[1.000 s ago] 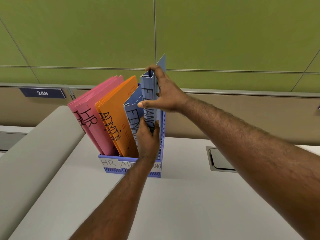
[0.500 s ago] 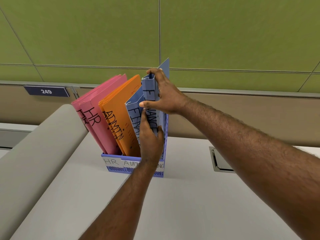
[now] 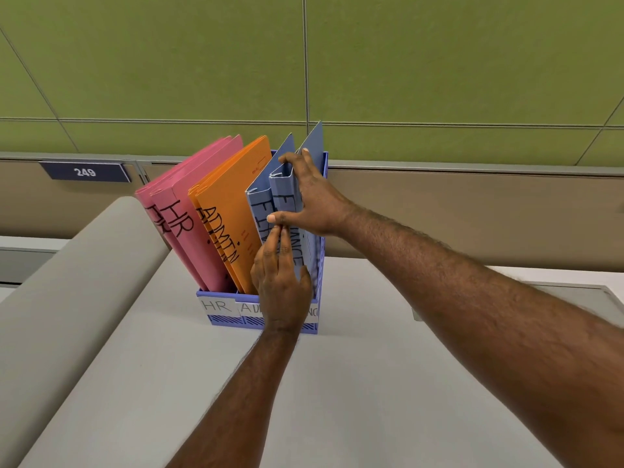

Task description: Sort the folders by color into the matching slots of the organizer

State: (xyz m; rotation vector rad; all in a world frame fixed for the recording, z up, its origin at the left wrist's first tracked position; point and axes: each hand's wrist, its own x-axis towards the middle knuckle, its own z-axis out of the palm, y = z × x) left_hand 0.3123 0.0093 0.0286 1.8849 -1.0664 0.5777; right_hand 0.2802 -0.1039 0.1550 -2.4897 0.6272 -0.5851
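Pink, orange and blue folders (image 3: pixel 283 194) lean left in the organizer (image 3: pixel 219 320) (each colour slotted).

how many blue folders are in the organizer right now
2, both in the organizer's rightmost slot: the front blue folder leans beside the orange ones, the rear blue folder is gripped by the right hand. More could be hidden behind.

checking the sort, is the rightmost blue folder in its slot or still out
In: the blue folder stands inside the organizer's right slot, right hand gripping its top.
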